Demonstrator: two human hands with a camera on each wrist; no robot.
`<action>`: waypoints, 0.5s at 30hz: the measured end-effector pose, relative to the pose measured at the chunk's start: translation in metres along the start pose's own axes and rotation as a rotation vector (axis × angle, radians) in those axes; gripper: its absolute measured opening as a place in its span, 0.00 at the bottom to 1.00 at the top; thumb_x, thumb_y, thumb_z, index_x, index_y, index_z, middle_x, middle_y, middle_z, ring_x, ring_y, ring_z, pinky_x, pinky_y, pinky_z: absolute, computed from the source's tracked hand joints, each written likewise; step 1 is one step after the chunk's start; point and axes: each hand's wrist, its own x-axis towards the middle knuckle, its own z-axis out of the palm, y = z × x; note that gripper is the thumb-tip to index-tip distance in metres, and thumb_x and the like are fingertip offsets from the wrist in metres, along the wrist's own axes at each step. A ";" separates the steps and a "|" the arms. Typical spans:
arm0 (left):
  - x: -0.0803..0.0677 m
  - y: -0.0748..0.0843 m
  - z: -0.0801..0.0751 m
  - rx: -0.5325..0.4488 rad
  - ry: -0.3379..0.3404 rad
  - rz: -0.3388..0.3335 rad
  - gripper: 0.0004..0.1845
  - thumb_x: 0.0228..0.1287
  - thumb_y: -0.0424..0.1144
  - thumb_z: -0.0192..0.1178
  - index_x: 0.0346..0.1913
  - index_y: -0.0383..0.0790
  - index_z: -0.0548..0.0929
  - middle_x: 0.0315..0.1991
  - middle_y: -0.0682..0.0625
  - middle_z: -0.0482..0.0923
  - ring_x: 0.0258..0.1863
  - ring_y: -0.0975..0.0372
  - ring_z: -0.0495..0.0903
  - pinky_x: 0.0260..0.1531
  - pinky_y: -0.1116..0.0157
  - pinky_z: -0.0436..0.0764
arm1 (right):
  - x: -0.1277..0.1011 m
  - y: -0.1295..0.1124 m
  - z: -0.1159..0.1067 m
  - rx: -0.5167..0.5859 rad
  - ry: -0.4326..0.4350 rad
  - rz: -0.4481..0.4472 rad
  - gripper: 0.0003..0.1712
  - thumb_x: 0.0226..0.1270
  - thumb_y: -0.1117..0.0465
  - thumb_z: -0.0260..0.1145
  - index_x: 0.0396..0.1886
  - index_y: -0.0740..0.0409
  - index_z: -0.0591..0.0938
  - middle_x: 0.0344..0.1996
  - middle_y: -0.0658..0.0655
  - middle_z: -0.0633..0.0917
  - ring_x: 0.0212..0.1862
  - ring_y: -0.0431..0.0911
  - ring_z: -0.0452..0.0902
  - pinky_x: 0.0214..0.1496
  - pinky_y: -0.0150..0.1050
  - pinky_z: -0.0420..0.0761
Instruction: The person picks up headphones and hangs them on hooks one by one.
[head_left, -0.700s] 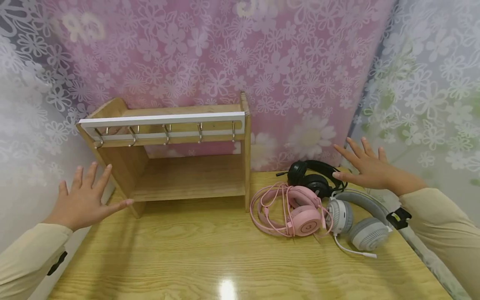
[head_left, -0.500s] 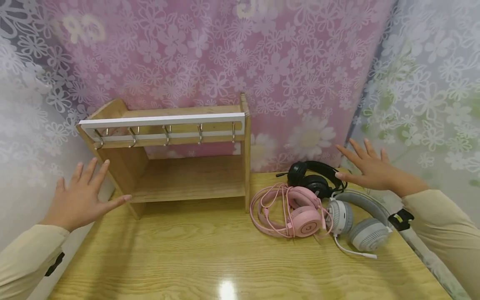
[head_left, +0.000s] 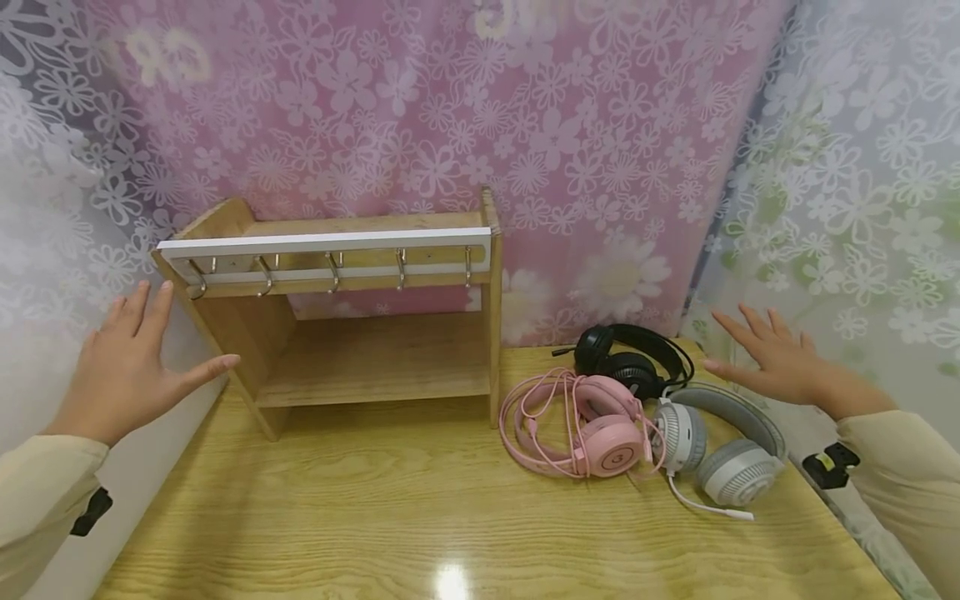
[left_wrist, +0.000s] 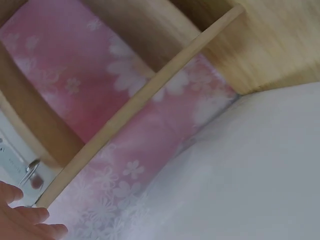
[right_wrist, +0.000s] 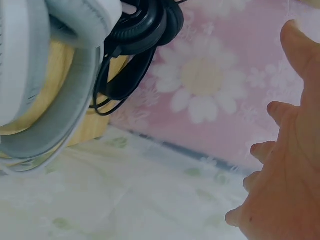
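My left hand, fingers spread and holding nothing, hovers at the left of a wooden rack. Across the rack's upper front runs a white rail with several metal hooks. On the other side, my right hand is raised with its fingers apart, above and right of the headsets. Pink headphones with a coiled cable lie on the table right of the rack. Behind them rests a black headset. White-grey headphones with a boom microphone lie at the right, also seen large in the right wrist view.
The wood-grain table extends in front of the rack. A pink floral curtain hangs behind it. Pale patterned sheets close off both sides, and the table's right edge runs close past the white-grey headphones.
Both hands have drifted outward: the left one to the left and slightly up, the right one to the right and slightly down. The rack and headphones stay where they were.
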 end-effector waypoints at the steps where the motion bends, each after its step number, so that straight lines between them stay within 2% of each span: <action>1: 0.002 0.000 -0.001 -0.008 0.007 0.002 0.62 0.53 0.67 0.63 0.75 0.30 0.43 0.72 0.24 0.42 0.65 0.25 0.46 0.55 0.27 0.52 | -0.003 0.005 0.002 0.009 0.002 0.011 0.49 0.70 0.40 0.55 0.78 0.45 0.37 0.73 0.74 0.33 0.68 0.75 0.17 0.54 0.81 0.29; 9: 0.022 -0.001 -0.013 -0.114 0.055 -0.019 0.58 0.58 0.63 0.62 0.75 0.29 0.41 0.72 0.24 0.38 0.71 0.32 0.40 0.64 0.34 0.44 | -0.024 0.043 0.024 0.059 0.028 0.053 0.48 0.72 0.42 0.54 0.78 0.51 0.37 0.69 0.81 0.37 0.65 0.81 0.22 0.49 0.84 0.33; 15: 0.037 -0.005 -0.019 -0.203 0.072 -0.087 0.57 0.61 0.61 0.60 0.75 0.31 0.37 0.74 0.29 0.33 0.73 0.37 0.35 0.67 0.37 0.39 | -0.036 0.061 0.045 0.202 0.008 0.063 0.47 0.74 0.46 0.51 0.77 0.56 0.35 0.68 0.84 0.33 0.63 0.83 0.19 0.50 0.83 0.34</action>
